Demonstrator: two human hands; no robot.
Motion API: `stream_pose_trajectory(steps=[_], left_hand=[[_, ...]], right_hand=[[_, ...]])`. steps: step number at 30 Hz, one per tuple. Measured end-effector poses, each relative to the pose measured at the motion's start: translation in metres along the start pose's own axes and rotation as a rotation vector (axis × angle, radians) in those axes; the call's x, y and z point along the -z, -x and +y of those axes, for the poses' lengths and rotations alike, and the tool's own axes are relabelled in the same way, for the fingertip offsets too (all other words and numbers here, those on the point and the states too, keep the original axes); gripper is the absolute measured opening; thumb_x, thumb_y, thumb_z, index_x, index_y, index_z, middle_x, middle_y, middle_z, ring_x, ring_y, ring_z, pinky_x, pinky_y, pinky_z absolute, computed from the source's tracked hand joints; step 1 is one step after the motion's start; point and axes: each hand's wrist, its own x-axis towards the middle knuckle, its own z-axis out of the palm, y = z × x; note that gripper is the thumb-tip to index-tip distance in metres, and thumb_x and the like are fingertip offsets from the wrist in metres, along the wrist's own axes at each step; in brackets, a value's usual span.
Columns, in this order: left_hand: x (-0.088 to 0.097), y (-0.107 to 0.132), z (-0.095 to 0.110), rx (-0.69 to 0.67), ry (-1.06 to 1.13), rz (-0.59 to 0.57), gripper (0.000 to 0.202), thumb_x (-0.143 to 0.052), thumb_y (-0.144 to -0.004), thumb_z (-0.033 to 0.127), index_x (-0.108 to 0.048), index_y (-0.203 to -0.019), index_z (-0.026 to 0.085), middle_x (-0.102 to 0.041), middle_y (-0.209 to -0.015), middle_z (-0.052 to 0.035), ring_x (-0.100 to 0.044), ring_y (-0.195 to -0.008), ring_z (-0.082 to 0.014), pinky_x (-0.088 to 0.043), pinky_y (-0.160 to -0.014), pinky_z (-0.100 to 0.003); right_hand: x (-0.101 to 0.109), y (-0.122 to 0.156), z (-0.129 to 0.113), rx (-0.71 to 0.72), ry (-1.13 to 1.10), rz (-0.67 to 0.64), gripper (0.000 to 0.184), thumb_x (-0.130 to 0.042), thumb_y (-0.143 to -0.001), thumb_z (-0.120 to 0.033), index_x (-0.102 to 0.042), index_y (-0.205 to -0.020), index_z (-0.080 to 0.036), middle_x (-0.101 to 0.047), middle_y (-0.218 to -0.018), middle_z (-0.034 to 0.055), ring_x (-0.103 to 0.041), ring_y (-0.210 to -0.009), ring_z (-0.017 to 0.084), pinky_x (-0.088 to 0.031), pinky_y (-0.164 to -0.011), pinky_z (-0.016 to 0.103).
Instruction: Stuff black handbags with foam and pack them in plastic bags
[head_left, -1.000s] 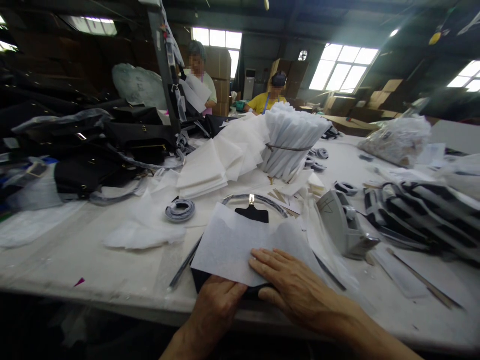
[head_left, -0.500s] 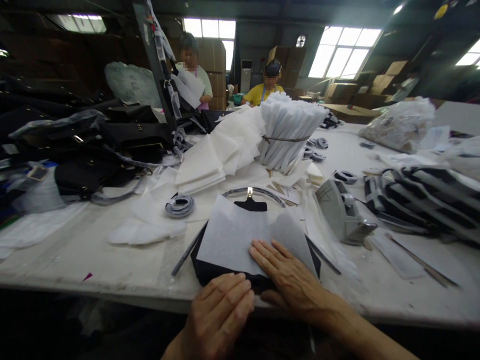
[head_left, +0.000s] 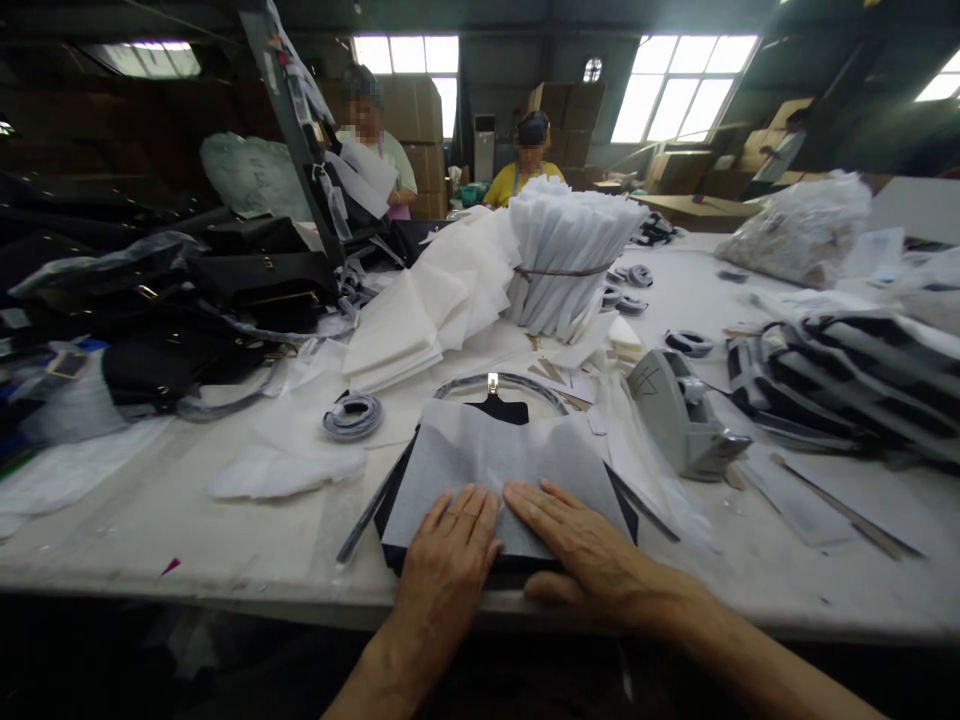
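Observation:
A black handbag [head_left: 395, 560] lies on the table at the front edge, straight before me. Over its front is a thin white sheet of paper [head_left: 457, 450], slightly wavy at the top. My left hand [head_left: 454, 545] rests flat on the sheet's lower part, fingers stretched out. Beside it my right hand [head_left: 577, 535] also lies flat on the paper, fingers extended, thumb at the lower edge. Above the sheet show the bag's black tab with a gold clasp [head_left: 493, 384] and a wrapped, curved handle [head_left: 536, 382]. Most of the bag is hidden.
A coiled wrapped strap [head_left: 352, 415] lies left of the bag, a grey tape dispenser [head_left: 682, 415] right. Behind stand loose white sheets [head_left: 420, 315] and a tied white bundle [head_left: 562, 265]. Black bags [head_left: 255, 280] pile up left, wrapped ones [head_left: 855, 380] right. Two co-workers [head_left: 525, 180] are across the table.
My left hand has moved up from the bag's lower edge and flattened onto the paper. The right hand stays on the sheet, nearly in place. The view has shifted slightly.

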Motion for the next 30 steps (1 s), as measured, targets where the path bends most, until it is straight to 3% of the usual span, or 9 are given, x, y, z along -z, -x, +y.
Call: stream_pose_trajectory(steps=[3,7,10,14,20,25,30], left_hand=[[0.005,-0.002,0.003,-0.002,0.021,0.016,0.034,-0.039,-0.1,0.02,-0.057,-0.127,0.017,-0.068,-0.122,-0.0062,-0.063,-0.112,-0.0211,-0.049,-0.096,-0.038],[0.014,-0.01,0.006,-0.027,0.032,-0.003,0.032,-0.042,-0.098,0.017,-0.058,-0.125,0.014,-0.071,-0.11,-0.008,-0.066,-0.099,-0.0223,-0.051,-0.085,-0.038],[0.023,-0.018,0.009,-0.028,0.018,-0.109,0.03,-0.05,-0.095,0.017,-0.058,-0.123,0.014,-0.071,-0.101,-0.0075,-0.066,-0.089,-0.0228,-0.052,-0.076,-0.038],[0.031,-0.026,0.009,-0.012,0.017,-0.25,0.039,-0.068,-0.086,0.029,-0.06,-0.122,0.015,-0.07,-0.094,-0.0053,-0.065,-0.084,-0.0238,-0.052,-0.071,-0.039],[0.023,-0.021,0.002,-0.031,0.056,-0.235,0.039,-0.07,-0.084,0.037,-0.061,-0.116,0.018,-0.071,-0.097,-0.0046,-0.066,-0.087,-0.024,-0.054,-0.075,-0.041],[0.01,-0.019,0.006,-0.116,0.034,-0.146,0.03,-0.06,-0.091,0.029,-0.061,-0.112,0.008,-0.067,-0.121,-0.0158,-0.061,-0.116,-0.0281,-0.052,-0.096,-0.042],[0.017,-0.024,0.004,-0.09,0.164,-0.24,0.041,-0.065,-0.088,0.026,-0.054,-0.123,0.01,-0.067,-0.12,-0.0158,-0.065,-0.111,-0.0243,-0.055,-0.094,-0.035]], right_hand=[[0.013,0.001,-0.002,-0.028,-0.051,-0.051,0.081,-0.059,-0.09,-0.052,-0.028,-0.152,-0.01,-0.03,-0.156,0.0157,-0.029,-0.144,0.026,-0.021,-0.121,0.046],[0.019,0.002,0.0,-0.037,-0.064,-0.024,0.07,-0.046,-0.096,-0.056,-0.036,-0.149,-0.013,-0.037,-0.153,0.0143,-0.035,-0.142,0.027,-0.023,-0.12,0.047],[0.018,0.002,0.006,-0.013,-0.06,0.007,0.069,-0.045,-0.095,-0.059,-0.036,-0.15,-0.018,-0.039,-0.152,0.011,-0.036,-0.141,0.026,-0.022,-0.12,0.047],[0.013,0.002,0.015,0.005,-0.062,0.002,0.066,-0.04,-0.097,-0.059,-0.034,-0.151,-0.02,-0.039,-0.153,0.0082,-0.034,-0.142,0.023,-0.02,-0.121,0.045],[0.001,-0.001,0.014,-0.003,-0.028,0.043,0.067,-0.048,-0.095,-0.056,-0.035,-0.15,-0.02,-0.037,-0.154,0.0094,-0.03,-0.144,0.025,-0.019,-0.121,0.046],[-0.01,-0.001,0.015,0.005,0.053,0.062,0.072,-0.051,-0.093,-0.056,-0.031,-0.152,-0.019,-0.033,-0.156,0.0102,-0.029,-0.144,0.026,-0.018,-0.121,0.047],[-0.015,-0.002,0.019,0.011,0.084,0.075,0.083,-0.046,-0.089,-0.068,-0.033,-0.151,-0.015,-0.034,-0.155,0.0138,-0.03,-0.144,0.028,-0.02,-0.12,0.049]])
